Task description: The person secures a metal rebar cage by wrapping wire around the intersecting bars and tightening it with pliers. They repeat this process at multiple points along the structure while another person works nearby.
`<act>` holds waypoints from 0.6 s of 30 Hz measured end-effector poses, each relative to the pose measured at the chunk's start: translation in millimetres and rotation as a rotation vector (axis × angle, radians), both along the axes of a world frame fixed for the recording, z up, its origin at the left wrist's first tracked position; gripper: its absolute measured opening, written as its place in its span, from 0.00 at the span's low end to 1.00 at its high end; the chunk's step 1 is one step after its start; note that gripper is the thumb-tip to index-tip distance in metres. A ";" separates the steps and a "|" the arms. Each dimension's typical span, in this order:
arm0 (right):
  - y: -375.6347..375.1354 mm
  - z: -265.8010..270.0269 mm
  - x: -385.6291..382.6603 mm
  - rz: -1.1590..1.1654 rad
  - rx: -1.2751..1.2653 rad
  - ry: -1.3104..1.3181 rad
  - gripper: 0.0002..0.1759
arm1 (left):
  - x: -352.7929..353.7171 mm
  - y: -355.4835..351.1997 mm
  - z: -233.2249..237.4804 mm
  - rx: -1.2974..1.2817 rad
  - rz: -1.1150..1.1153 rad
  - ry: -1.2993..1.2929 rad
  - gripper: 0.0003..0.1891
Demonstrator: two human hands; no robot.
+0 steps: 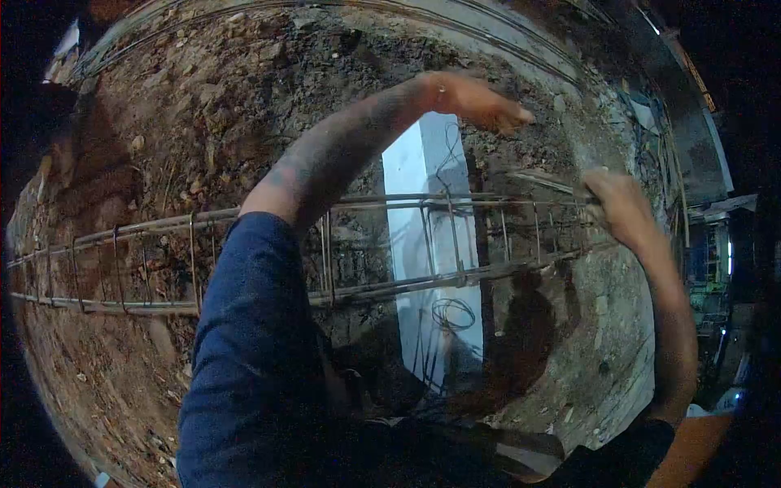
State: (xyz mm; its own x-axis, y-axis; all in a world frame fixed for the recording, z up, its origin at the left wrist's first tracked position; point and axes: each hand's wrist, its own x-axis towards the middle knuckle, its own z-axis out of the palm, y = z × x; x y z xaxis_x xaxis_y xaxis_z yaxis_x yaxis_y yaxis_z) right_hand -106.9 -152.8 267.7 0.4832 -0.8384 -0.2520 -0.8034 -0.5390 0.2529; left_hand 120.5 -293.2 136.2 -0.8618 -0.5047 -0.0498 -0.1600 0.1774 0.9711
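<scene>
The ground [220, 122] here is rough brown earth, strewn with small stones. A pale slab [411, 252] lies on it, running near to far, with looped dark wire [453, 314] over its near half. Long thin rods [488, 37] stretch left to right along the far edge.

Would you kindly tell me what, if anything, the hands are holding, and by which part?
The left hand seems to hold nothing. The right hand is by the rebar cage, but blur hides whether it grips anything.
</scene>
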 end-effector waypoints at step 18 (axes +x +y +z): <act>-106.3 -42.0 75.7 0.697 -0.681 0.113 0.05 | -11.0 27.3 -31.7 -0.107 0.269 0.324 0.45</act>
